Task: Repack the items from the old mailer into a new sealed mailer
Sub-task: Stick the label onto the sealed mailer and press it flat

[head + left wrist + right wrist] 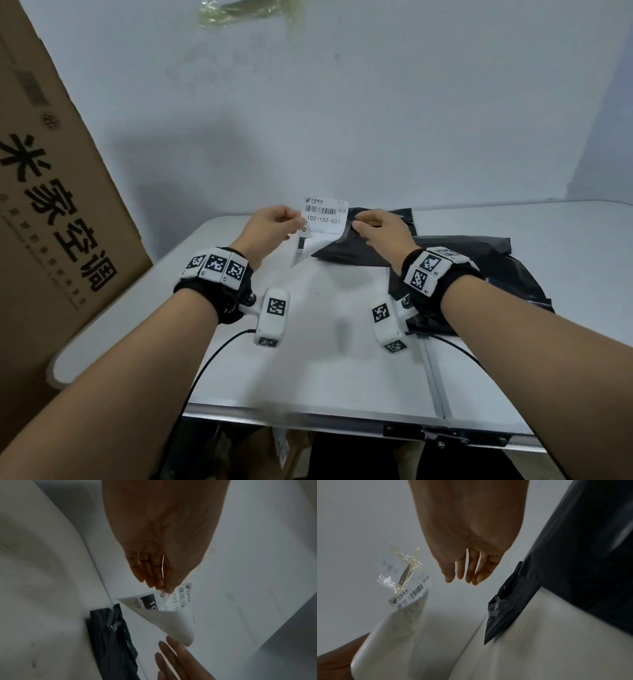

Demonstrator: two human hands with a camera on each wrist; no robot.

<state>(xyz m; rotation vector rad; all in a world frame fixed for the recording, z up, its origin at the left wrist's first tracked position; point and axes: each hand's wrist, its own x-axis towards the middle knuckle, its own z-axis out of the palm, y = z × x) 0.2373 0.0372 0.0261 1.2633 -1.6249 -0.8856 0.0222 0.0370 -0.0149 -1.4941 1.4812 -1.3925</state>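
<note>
Left hand holds a label up over the table; right hand loose over a black mailer.

The left hand [270, 222] pinches the left edge of the label [323, 219] between thumb and fingers; the label is lifted clear of the table [308, 359], print toward the person, its lower part curling back. At 3 o'clock of the label, the right hand [383, 229] hovers with fingers nearly straight and relaxed, gripping nothing, above the near black mailer [356, 250]; whether it touches the mailer cannot be told. A second, crumpled mailer [513, 277] lies at 4 o'clock of the first, partly under the right wrist. A cardboard box [51, 192] stands at 9 o'clock, against the table's left edge. Yellowed tape [246, 10] sticks to the wall at 12 o'clock.
</note>
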